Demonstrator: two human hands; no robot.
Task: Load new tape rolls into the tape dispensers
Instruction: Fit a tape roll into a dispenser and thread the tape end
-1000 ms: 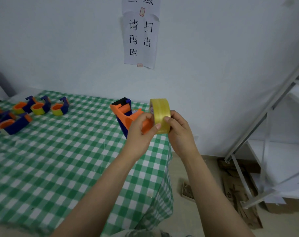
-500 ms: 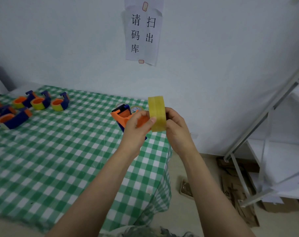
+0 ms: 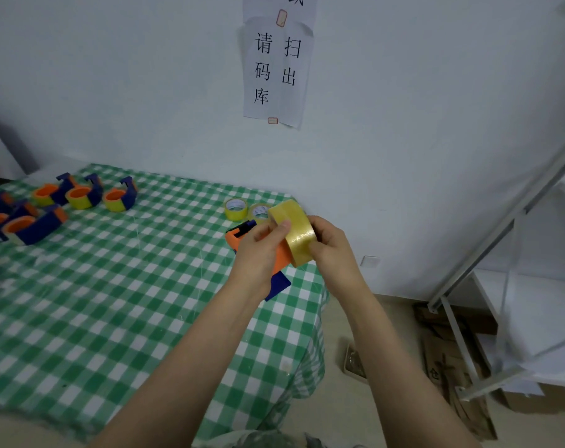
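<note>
Tape roll [image 3: 294, 232] held above the table [image 3: 113, 302] near its right edge; right hand [image 3: 331, 247] fingers curled round its far rim; left hand [image 3: 258, 255] grips orange-and-blue dispenser [image 3: 282, 259], thumb on the roll; roll touches the orange hub's right side, axis tilted, roughly hand-to-hand; likely needs pressing leftward.

The roll [image 3: 299, 236] at centre is translucent yellow, and the dispenser [image 3: 282, 258] against it is orange and dark blue. The bench cloth [image 3: 113, 286] is green-and-white check. The loaded dispensers [image 3: 80, 197] at left are blue with orange hubs and yellow tape. The sign [image 3: 276, 66] is white with black characters.
</note>
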